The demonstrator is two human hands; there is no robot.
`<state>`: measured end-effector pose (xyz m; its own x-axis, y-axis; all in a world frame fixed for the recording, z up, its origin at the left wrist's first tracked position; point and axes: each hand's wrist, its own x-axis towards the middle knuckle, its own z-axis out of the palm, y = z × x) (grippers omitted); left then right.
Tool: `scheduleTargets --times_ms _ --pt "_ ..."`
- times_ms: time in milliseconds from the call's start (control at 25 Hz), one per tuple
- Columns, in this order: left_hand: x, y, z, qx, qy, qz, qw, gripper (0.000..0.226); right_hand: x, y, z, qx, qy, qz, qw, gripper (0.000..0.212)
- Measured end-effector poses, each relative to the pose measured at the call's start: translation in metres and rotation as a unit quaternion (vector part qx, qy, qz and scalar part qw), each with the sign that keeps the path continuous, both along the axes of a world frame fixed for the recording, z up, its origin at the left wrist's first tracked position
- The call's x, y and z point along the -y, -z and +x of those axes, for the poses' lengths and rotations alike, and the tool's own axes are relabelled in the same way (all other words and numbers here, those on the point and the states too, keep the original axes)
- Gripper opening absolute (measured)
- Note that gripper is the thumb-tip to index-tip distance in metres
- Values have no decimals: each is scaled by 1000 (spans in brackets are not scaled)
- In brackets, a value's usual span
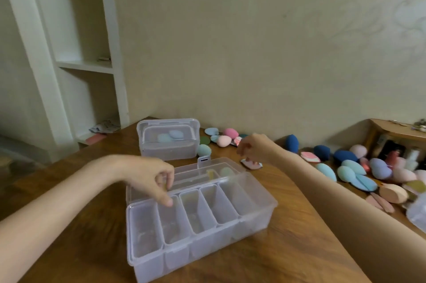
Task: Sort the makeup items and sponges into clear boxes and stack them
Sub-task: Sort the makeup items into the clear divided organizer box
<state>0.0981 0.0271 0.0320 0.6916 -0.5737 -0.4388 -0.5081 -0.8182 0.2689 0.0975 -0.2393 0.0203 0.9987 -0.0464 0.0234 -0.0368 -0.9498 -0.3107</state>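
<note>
1. The divided clear box (200,211) sits open on the wooden counter (288,225), near its middle; a row of removable inner trays fills the front, and a green sponge (227,171) seems to lie in the back section, though blur makes that uncertain.
2. The left hand (151,178) hovers over the box's back-left edge, fingers (167,201) curled downward as if pinching a tray rim; whether they actually grip anything I cannot tell.
3. The right hand (254,146) reaches toward the loose sponges (227,136) at the wall, fingers bent; no object shows plainly within them.
4. A second clear box (169,138), lid shut with blue sponges inside, stands behind the first; a larger pile of sponges (359,172) lies well to the right.
5. The sponges should be light, soft and springy; take one round its fat middle with a gentle pinch; the boxes are stiff, thin plastic, slippery, best lifted by both long sides.
</note>
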Motion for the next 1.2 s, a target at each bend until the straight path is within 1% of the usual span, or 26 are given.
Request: scheduleTargets --times_ms 40,80,120,160,200,240,280,320,360,400,440,480,560,600,680,760,800,920,1000,1040,1120,1200 --pt "-3 -5 6 1 4 -23 1000 22 -8 -1 15 8 -8 -21 1000 29" --pt "-5 -8 13 34 3 -71 997 17 -14 -3 27 16 -19 -33 999 31" --pt "-6 -11 20 99 -14 -138 985 12 -21 -3 41 20 -31 -35 999 33" --pt "-8 -13 28 184 -37 -204 961 7 -28 -5 54 21 -43 -34 998 36" --pt "-9 -15 37 267 -59 -252 928 8 -33 -6 68 18 -52 -31 998 39" --pt "-10 -18 47 323 -82 -273 902 14 -39 -10 82 17 -61 -28 998 42" --pt "-13 -20 59 343 -101 -265 895 26 -45 -14 97 17 -69 -22 997 44" --pt "-15 -21 70 325 -115 -234 909 40 -50 -19 105 18 -75 -16 997 46" --pt "-17 -20 82 280 -129 -195 931 52 -55 -20 117 14 -78 -9 997 47" --pt "-18 -18 93 232 -134 -154 951 60 -58 -19 129 7 -79 -8 997 45" --pt "-19 -15 105 196 -127 -121 965 60 -61 -15 140 -10 -80 -10 997 41" --pt "-23 -12 114 177 -116 -101 972 51 -63 -8 149 -28 -83 -12 996 37" --pt "-36 -13 131 180 -102 -83 975 28 -69 6 166 -56 -88 -8 995 33" --pt "-45 -16 134 176 -104 -80 975 27 -72 12 172 -63 -91 -13 994 34" --pt "-67 -19 138 162 -129 -85 975 31 -80 22 190 -79 -110 -45 990 41" --pt "-86 -15 140 158 -155 -107 969 31 -91 30 207 -85 -136 -74 984 47" --pt "-95 -10 141 162 -168 -120 965 30 -97 34 214 -83 -151 -76 982 51" --pt "-112 0 146 180 -201 -135 953 28 -115 44 230 -88 -196 -33 976 61" --pt "-116 2 149 189 -213 -127 950 29 -130 53 237 -114 -202 -48 971 68" --pt "-115 3 151 192 -217 -120 950 28 -137 57 236 -121 -203 -70 969 69" --pt "-112 4 153 195 -217 -115 950 28 -143 63 236 -108 -220 -101 964 65" --pt "-111 4 154 200 -215 -105 950 29 -138 57 231 -100 -235 -100 962 56"
